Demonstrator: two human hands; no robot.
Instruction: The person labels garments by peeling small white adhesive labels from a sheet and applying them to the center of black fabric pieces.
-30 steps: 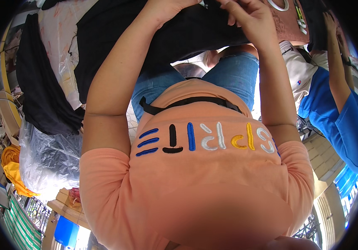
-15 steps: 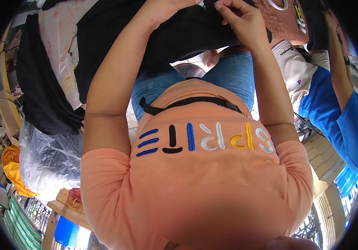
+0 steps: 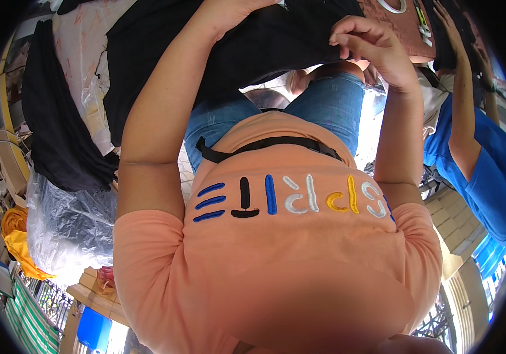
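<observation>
A large black cloth (image 3: 206,71) lies over the work surface and hangs down to my lap. At the top edge of the picture my left hand (image 3: 235,10) rests on it, fingers closed on the fabric and partly cut off by the frame. A small whitish spot (image 3: 283,3) shows on the cloth beside those fingertips. Right of there, my right hand (image 3: 377,50) is raised over the cloth's near right edge. Its thumb and forefinger are pinched together and the other fingers curl; what they hold, if anything, is too small to make out.
Another person in a blue shirt (image 3: 480,165) works close on my right, arms raised. A brown surface (image 3: 388,29) there holds a green-and-white tool (image 3: 423,26) and a white ring (image 3: 396,6). To the left lie a long black cloth piece (image 3: 58,118) and clear plastic (image 3: 67,224).
My right hand has drawn away from beside my left hand, rightward and toward me. The left hand stays nearly in place. The person on the right has shifted their arms.
</observation>
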